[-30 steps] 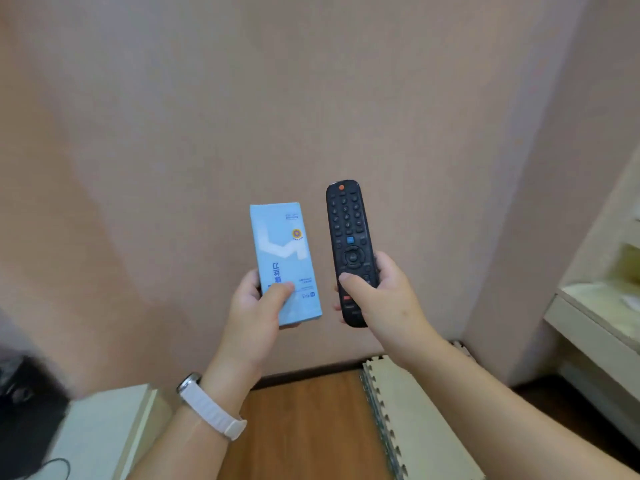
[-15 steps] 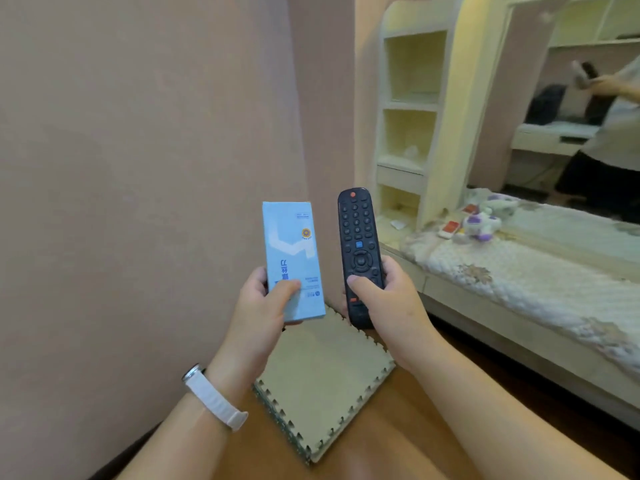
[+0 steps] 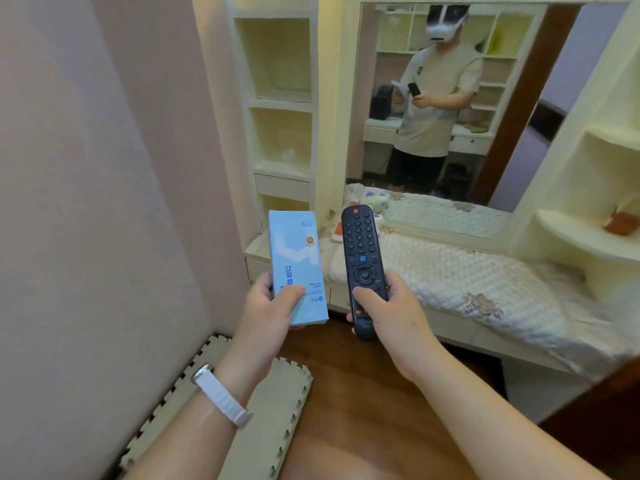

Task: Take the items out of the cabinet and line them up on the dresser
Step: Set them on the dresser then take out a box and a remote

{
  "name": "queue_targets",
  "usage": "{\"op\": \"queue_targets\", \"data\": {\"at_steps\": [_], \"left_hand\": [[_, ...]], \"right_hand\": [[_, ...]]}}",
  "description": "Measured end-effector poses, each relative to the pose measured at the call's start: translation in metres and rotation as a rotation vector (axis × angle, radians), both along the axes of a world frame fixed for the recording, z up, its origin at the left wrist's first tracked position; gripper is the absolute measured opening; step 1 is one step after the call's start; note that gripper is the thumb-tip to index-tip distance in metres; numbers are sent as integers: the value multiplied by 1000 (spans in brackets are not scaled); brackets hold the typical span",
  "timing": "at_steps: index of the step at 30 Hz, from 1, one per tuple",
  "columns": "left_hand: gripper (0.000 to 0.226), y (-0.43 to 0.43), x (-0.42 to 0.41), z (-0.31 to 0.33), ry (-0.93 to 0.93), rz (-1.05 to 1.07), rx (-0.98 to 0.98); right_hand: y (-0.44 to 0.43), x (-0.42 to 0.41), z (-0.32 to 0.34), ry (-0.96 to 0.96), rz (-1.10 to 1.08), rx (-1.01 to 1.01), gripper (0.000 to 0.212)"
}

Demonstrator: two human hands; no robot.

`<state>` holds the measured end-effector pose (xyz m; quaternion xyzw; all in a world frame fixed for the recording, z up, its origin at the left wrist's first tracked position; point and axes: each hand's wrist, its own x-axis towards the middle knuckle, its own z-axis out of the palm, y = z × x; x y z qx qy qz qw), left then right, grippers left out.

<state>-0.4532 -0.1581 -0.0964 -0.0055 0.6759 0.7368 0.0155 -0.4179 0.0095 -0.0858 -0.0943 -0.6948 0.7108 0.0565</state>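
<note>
My left hand (image 3: 268, 308) grips the lower end of a light blue flat box (image 3: 294, 261), held upright. Beside it my right hand (image 3: 391, 306) holds a black remote control (image 3: 360, 265), also upright, thumb on its lower buttons. Both items hover above the floor in front of the dresser (image 3: 467, 271), whose top is covered by a white quilted cloth. A small plush toy (image 3: 377, 202) and a small red-and-white item (image 3: 337, 232) lie at the dresser's left end, partly hidden behind the remote.
A large mirror (image 3: 485, 98) stands behind the dresser and reflects a person. Cream shelf columns (image 3: 280, 98) flank it, with curved shelves (image 3: 588, 237) at right holding a small brown object (image 3: 620, 221). Foam puzzle mats (image 3: 263, 410) lie on the wooden floor by the pink wall.
The view has swung right from the bare wall to face the dresser and mirror. Both hands keep the same hold on the box and the remote.
</note>
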Motion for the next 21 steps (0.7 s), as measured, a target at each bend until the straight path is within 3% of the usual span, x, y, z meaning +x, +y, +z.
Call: {"op": "queue_targets", "data": {"at_steps": [9, 21], "left_hand": [[20, 16, -92, -31, -92, -232, 43], [18, 117, -175, -58, -129, -370, -113]], "right_hand": [[9, -52, -23, -89, -199, 66, 17], [110, -123, -60, -162, -350, 63, 11]]}}
